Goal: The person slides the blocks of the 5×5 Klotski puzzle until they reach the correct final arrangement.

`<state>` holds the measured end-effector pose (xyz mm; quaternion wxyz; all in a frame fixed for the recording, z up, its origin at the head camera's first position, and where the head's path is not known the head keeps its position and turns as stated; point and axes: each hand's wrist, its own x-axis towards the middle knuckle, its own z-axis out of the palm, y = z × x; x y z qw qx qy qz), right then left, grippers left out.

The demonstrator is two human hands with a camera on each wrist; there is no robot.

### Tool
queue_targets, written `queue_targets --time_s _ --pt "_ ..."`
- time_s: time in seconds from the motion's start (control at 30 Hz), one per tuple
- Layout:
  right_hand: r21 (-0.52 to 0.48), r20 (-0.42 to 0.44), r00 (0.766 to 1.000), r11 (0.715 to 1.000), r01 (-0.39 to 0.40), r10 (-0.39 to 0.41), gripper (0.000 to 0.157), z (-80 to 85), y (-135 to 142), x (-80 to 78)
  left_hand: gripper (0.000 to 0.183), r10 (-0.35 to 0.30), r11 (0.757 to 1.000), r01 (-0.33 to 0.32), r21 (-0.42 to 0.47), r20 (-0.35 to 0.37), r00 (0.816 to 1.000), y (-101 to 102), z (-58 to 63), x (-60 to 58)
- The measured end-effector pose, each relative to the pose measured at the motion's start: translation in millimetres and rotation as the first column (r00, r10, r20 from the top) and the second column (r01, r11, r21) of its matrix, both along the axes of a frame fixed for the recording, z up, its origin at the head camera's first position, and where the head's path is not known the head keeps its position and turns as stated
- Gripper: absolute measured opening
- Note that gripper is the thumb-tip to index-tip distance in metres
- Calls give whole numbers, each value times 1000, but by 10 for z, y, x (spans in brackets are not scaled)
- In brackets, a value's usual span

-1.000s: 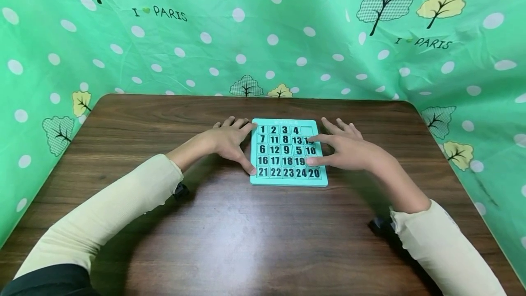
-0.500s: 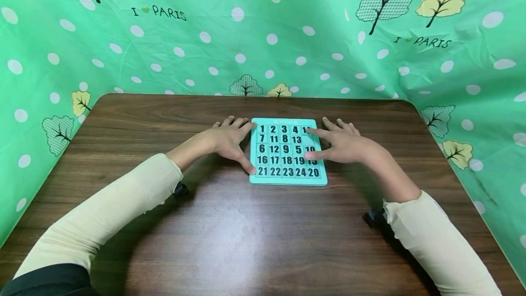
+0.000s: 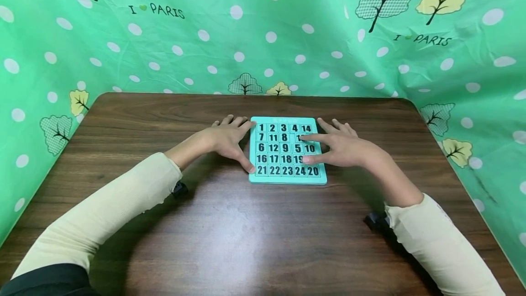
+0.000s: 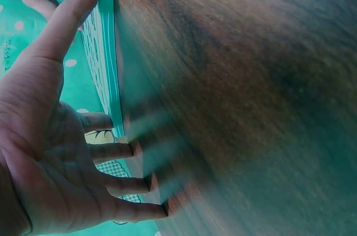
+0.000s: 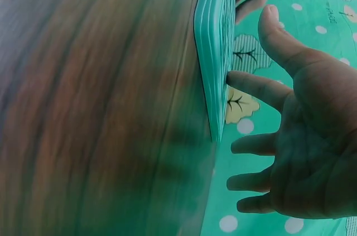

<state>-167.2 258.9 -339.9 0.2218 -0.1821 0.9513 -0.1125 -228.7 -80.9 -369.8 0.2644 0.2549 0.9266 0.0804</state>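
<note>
A turquoise number sliding puzzle (image 3: 283, 178) lies flat on the wooden table, its top row reading 1, 2, 3, 4, 14. My left hand (image 3: 228, 140) spreads along the puzzle's left side, thumb at the lower left corner and index finger at the upper left. In the left wrist view the other fingers (image 4: 125, 184) reach down to the table beyond the frame. My right hand (image 3: 347, 147) comes in from the right with fingers extended. Its index fingertip touches the second row over the 13 tile, partly covering its number. The right thumb (image 5: 284, 41) hovers over the fourth row, hiding its last tile.
The brown wooden table (image 3: 230, 241) surrounds the puzzle. A green dotted cloth (image 3: 271, 26) with tree prints hangs behind and at both sides. Black wrist straps (image 3: 179, 189) show under the light sleeves.
The right index finger slid the 14 tile up into the top right corner, uncovering a gap below it. The fingertip then moved down and left onto the 13 tile. The left hand stayed put.
</note>
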Motion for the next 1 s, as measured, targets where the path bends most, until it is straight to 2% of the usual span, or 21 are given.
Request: queue_targets --time_s 0.2,0.43,0.5,0.67,0.77,1.0 --pt "6 -2 1000 1000 20 -20 82 22 116 24 152 -6 1000 6 14 1 1000 -3 110 74" --pt "42 -37 999 999 15 -13 82 47 128 38 152 -6 1000 6 12 -6 1000 -6 108 75" --pt "27 -49 999 1000 -2 3 79 51 99 60 152 -6 1000 6 12 -6 1000 -7 107 76" --pt "-36 -12 998 997 -63 63 74 55 -3 149 152 -4 1000 4 15 0 1000 -4 116 75" --pt "-31 3 997 997 -74 74 75 52 -48 176 151 -2 1000 2 17 4 1000 -4 117 76" --pt "17 -18 998 998 -58 59 77 36 -87 64 151 -9 1000 9 7 5 1000 -2 114 72"
